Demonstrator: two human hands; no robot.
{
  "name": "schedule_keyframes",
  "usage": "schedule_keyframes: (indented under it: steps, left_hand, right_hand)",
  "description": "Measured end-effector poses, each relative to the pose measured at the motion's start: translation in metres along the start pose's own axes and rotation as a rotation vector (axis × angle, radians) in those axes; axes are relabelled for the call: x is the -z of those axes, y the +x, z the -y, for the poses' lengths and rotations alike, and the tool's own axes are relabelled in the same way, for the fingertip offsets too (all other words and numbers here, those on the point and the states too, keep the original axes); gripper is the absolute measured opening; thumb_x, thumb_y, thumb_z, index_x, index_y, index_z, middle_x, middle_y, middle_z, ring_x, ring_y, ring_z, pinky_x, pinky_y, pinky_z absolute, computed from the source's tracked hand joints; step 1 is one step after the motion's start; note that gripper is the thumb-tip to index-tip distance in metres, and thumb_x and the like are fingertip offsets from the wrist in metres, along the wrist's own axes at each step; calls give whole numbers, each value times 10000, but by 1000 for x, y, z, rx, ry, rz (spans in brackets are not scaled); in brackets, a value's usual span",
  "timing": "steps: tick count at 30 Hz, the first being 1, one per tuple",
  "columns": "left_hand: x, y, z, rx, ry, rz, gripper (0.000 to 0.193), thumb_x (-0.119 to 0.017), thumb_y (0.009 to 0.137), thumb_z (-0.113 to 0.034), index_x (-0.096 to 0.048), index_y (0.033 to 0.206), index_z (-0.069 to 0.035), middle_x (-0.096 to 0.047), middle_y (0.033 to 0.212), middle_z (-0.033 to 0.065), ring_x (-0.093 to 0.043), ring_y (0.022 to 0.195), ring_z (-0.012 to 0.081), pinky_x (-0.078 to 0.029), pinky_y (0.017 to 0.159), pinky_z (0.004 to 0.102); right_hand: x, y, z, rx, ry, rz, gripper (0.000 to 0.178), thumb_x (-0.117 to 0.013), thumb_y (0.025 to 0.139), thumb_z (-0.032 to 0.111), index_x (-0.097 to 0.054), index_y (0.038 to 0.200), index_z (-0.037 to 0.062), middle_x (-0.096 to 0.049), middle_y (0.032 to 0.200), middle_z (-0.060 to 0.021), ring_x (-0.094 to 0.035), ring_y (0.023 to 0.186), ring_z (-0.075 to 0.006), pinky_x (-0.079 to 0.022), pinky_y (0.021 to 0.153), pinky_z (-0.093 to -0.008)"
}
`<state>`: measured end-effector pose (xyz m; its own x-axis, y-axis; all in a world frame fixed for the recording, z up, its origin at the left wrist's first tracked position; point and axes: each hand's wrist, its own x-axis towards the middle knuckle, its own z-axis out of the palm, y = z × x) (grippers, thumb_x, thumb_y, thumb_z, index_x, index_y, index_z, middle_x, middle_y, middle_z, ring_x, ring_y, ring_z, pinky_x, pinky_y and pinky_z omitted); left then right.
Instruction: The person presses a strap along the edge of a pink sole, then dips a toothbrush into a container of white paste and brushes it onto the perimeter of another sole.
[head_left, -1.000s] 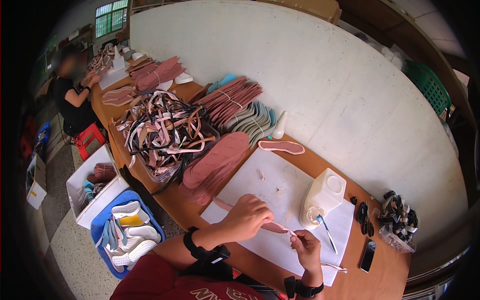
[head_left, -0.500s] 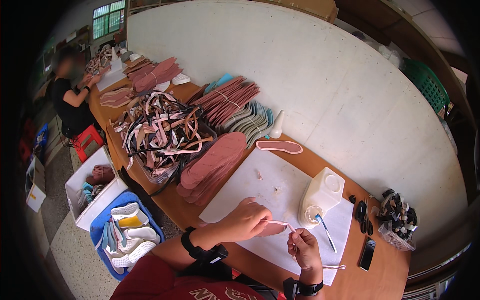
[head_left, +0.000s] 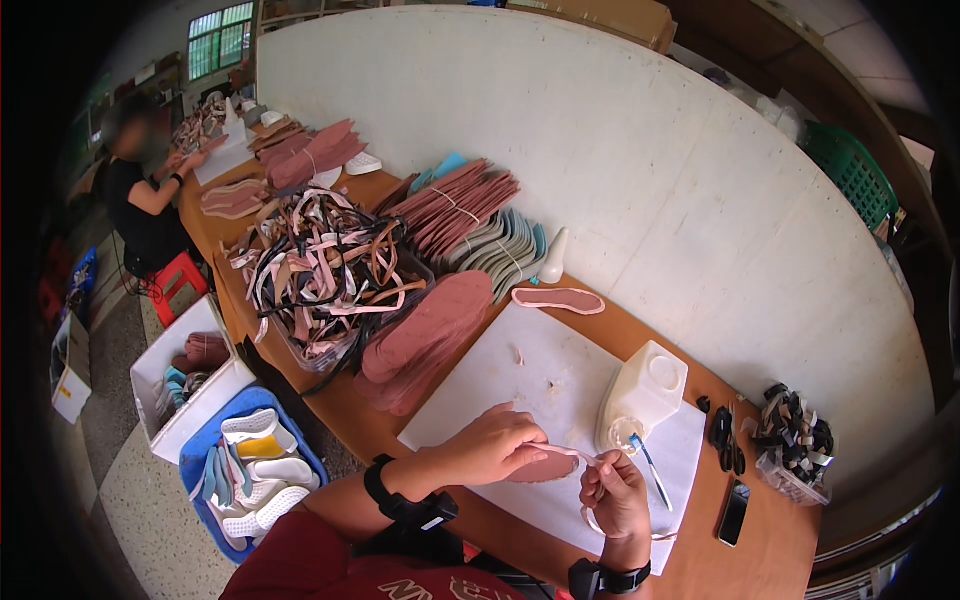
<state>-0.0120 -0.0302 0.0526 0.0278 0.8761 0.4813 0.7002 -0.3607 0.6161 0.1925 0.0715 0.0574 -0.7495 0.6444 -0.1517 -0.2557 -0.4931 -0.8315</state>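
Left hand [head_left: 492, 445] — fingers curled down over a pink-brown insole [head_left: 543, 467], pinning it to the white sheet [head_left: 540, 370] near the front edge of the tabletop [head_left: 340, 400]. Right hand [head_left: 612, 493] — closed in a pinch on a thin pale strap [head_left: 575, 452] that runs from the insole's top to the fingertips; a loop of the same strap hangs below the hand. Just beyond the right hand stands a white plastic jug [head_left: 645, 395], with a blue-handled brush [head_left: 650, 470] lying beside it. Farther right lie black scissors [head_left: 727, 440], a dark phone [head_left: 734, 512] and a small tray of black-and-white straps [head_left: 795, 440]. To the left — a stack of pink-brown insoles [head_left: 425, 335], then a bin of tangled straps [head_left: 320, 275]. At the far end a seated person [head_left: 140, 190] works.
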Motion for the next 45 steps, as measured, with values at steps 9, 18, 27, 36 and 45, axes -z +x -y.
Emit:
schedule_keyframes:
  steps: [9, 18, 27, 36, 45]
  left_hand:
    - [7, 9, -14, -99, 14, -190, 128, -591, 761, -49, -508, 857, -38, -510, 801, 99, -498, 781, 301, -379, 747, 392]
    - [9, 14, -18, -145, 6, -287, 133, -603, 749, -20, -501, 834, -33, -501, 787, 88, -490, 774, 289, -379, 761, 391]
    - [11, 16, -26, -59, -80, -317, 81, -571, 782, -18, -498, 817, -24, -500, 773, 100, -499, 750, 276, -395, 728, 357]
    - [8, 22, -24, -11, -258, -380, 87, -564, 804, -26, -489, 839, 2, -486, 771, 113, -492, 688, 237, -399, 643, 305]
    - [13, 31, -28, 49, -355, -388, 92, -537, 851, -65, -484, 846, 10, -485, 777, 82, -488, 705, 166, -405, 672, 260]
  right_hand:
    - [2, 1, 5, 60, 229, 98, 127, -614, 794, 89, -539, 706, 38, -553, 721, -92, -525, 680, -187, -412, 604, -284]
    - [-1, -2, 5, 93, 248, 30, 108, -585, 823, 76, -541, 733, 35, -583, 725, -107, -545, 626, -186, -403, 549, -263]
    - [-5, 3, -10, 74, 251, 39, 133, -590, 835, 88, -511, 731, 61, -583, 677, -93, -526, 577, -143, -376, 506, -237]
    - [-21, 14, -21, 77, 268, 104, 161, -582, 848, 126, -511, 714, 72, -552, 624, -64, -464, 529, -120, -334, 484, -247]
    - [-30, 27, -20, 184, 260, 143, 88, -587, 849, 133, -552, 806, 65, -563, 670, -46, -497, 588, -129, -387, 577, -251]
